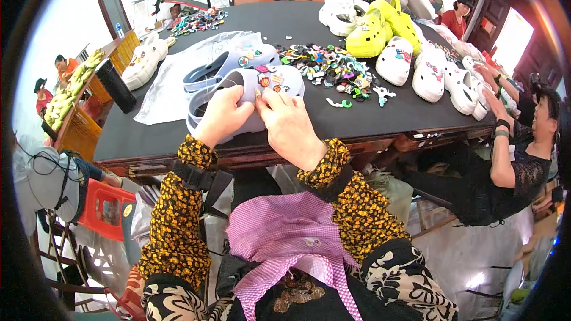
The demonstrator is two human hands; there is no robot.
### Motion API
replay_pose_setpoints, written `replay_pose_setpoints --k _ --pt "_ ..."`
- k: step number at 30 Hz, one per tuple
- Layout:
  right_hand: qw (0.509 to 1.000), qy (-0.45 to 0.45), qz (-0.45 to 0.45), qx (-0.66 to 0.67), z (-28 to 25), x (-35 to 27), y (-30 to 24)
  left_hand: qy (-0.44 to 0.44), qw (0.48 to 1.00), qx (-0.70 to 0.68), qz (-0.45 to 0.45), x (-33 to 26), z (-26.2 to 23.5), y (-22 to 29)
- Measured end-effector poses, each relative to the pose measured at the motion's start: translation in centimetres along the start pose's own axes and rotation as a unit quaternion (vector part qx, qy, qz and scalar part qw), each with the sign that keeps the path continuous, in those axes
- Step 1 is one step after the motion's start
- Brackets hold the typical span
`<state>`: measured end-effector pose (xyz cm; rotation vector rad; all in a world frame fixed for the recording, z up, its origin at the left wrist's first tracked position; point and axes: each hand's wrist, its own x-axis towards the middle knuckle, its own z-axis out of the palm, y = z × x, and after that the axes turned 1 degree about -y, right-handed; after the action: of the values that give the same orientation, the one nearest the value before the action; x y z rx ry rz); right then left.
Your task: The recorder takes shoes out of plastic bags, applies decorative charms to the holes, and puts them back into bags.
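A pale lavender clog [245,78] with several colourful charms [277,78] on its upper lies on the black tabletop in front of me. My left hand [226,116] is closed on its near side, thumb toward the upper. Thumb and fingers of my right hand [289,125] pinch together at the clog's upper, beside the charms. Whatever sits between those fingertips is small and mostly hidden, likely a shoe charm. Just behind is a second lavender clog [270,55], also with charms on it. To the right of the pair spreads a pile of loose charms [327,66].
Yellow-green clogs [366,38] and several white clogs [428,77] stand at the right of the table. A plastic bag [169,92], a black cylinder [116,86] and another white clog [143,62] are at the left. A co-worker's hands [493,104] work at the right edge.
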<state>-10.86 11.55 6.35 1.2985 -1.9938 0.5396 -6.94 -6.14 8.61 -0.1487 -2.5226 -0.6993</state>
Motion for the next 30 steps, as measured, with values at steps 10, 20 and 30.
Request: replay_pose_setpoints --k 10,20,30 --pt "0.987 -0.014 0.043 0.154 -1.8 -2.5 2.5 -0.023 0.997 0.058 -0.049 -0.3 -1.0 1.4" --pt "0.978 -0.009 0.1 0.185 -5.1 -4.8 8.4 0.075 0.982 -0.018 -0.173 3.7 -5.1 -3.3" --pt "0.982 -0.011 0.122 0.146 -7.1 -7.2 10.1 -0.028 0.928 -0.193 -0.317 5.8 -2.2 0.2"
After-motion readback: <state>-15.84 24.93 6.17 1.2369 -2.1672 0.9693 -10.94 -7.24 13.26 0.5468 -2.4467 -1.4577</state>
